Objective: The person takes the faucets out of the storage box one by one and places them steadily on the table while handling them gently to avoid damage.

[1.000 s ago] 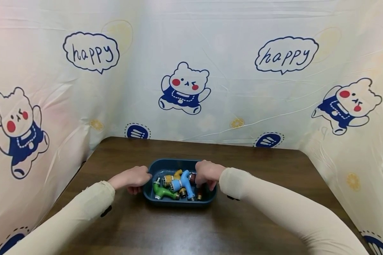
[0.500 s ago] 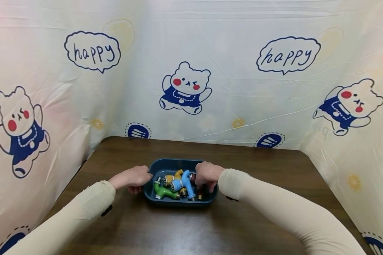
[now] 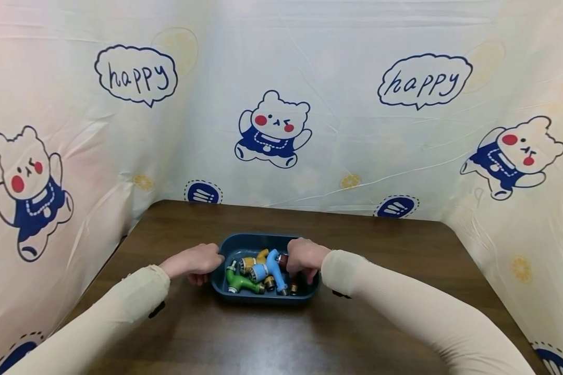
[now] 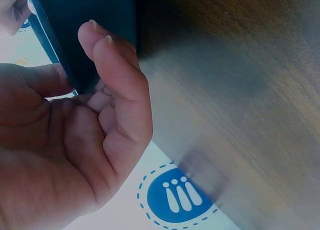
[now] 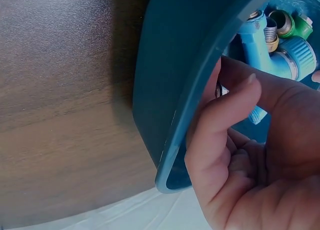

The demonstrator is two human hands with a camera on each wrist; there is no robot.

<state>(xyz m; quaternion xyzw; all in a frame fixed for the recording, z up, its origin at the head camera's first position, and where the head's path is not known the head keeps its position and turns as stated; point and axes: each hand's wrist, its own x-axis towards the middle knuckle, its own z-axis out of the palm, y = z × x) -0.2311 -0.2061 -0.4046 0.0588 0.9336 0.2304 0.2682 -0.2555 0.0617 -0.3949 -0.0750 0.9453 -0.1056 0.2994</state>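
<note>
A dark blue plastic basin (image 3: 258, 300) sits on the table and contains several taps. My left hand (image 3: 199, 262) pinches its left rim, thumb on the inner side and curled fingers outside, as the left wrist view shows. Inside the right end, my right hand (image 3: 306, 256) reaches down with curled fingers and grips a dark red tap (image 3: 283, 261), which it mostly hides. Close by lies a light blue tap (image 3: 274, 271) with a ribbed knob. A yellow tap (image 3: 262, 255) is partly under the blue one, and a green tap (image 3: 246, 284) rests at the front left.
The brown wooden table (image 3: 206, 338) extends around the basin on all sides. A pale printed curtain (image 3: 338, 125) with cartoon bears stands behind the table and along both sides.
</note>
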